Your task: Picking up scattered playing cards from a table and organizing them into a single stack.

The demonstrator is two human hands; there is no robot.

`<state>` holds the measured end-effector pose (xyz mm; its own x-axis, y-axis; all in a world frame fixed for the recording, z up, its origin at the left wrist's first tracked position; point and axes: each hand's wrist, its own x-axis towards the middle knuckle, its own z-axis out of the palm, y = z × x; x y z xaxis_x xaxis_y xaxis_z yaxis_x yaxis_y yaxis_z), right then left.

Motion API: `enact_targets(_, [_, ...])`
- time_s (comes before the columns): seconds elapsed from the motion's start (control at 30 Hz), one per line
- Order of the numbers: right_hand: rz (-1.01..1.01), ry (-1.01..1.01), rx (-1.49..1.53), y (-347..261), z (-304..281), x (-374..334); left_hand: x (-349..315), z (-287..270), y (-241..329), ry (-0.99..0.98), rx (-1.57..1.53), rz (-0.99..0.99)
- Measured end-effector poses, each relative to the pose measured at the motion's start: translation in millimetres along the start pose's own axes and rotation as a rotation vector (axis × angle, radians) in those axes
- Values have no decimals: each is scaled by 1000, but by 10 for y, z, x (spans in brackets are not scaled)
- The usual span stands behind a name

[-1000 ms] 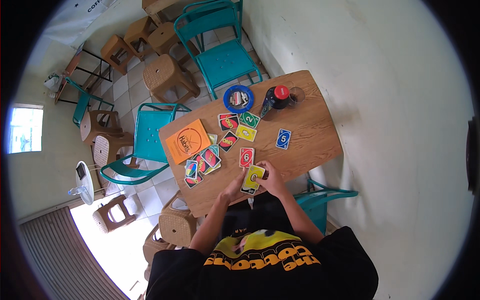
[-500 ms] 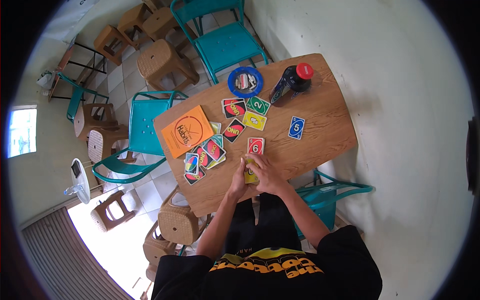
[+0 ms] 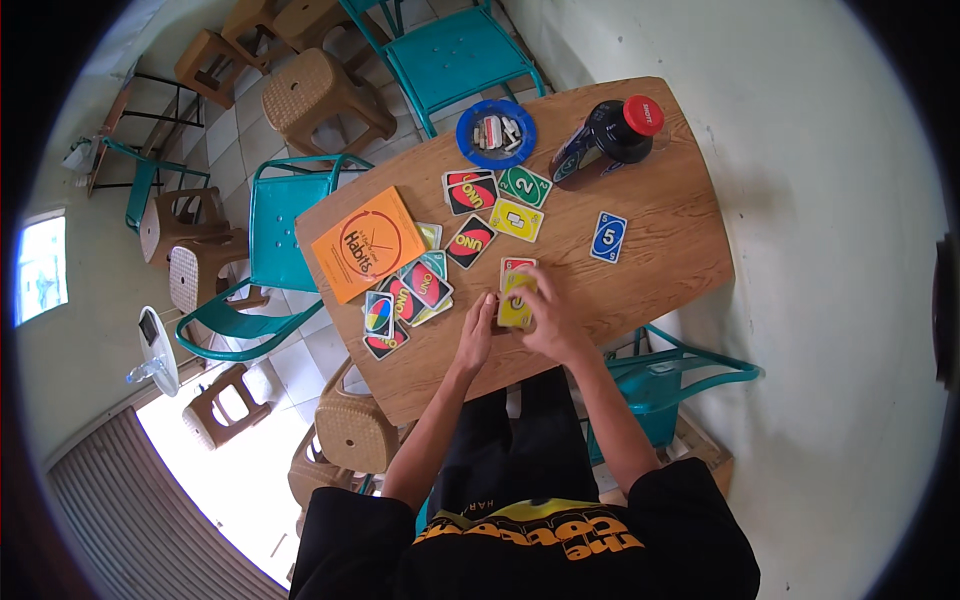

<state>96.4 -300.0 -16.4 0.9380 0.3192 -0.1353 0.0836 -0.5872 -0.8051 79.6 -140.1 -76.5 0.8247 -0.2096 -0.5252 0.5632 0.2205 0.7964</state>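
My right hand (image 3: pixel 552 322) pinches a yellow playing card (image 3: pixel 515 307) over the near edge of the wooden table. That card covers part of a red card (image 3: pixel 515 266) lying flat just beyond it. Left of the yellow card, my left hand (image 3: pixel 475 336) rests on its side with fingers stretched out and close together. Something dark shows between my left hand and the card, too little to make out. A blue card (image 3: pixel 609 237) lies alone to the right. Farther off are a green card (image 3: pixel 525 187), a yellow card (image 3: pixel 517 220) and black-backed cards (image 3: pixel 470 241).
On the table (image 3: pixel 660 290), an orange book (image 3: pixel 368 244) lies at left beside a loose pile of cards (image 3: pixel 405 292). A blue ashtray (image 3: pixel 496 134) and a dark bottle with a red cap (image 3: pixel 610 135) stand at the far side. Teal chairs (image 3: pixel 290 225) and brown stools (image 3: pixel 325 95) surround it.
My right hand has moved away from the left, taking the yellow card with it toward the red card. The left hand's fingers no longer touch that card. The whole view has shifted slightly.
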Motion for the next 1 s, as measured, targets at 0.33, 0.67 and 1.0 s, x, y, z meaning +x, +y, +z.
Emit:
enact_targets(0.33, [-9, 16, -355, 201, 66, 201, 100, -196, 51, 25, 248, 261])
enact_targets(0.67, [314, 244, 232, 244, 474, -17, 190, 62, -29, -174, 205, 286])
enact_targets(1.0, [306, 230, 224, 329, 320, -33, 241, 34, 393, -203, 851, 495])
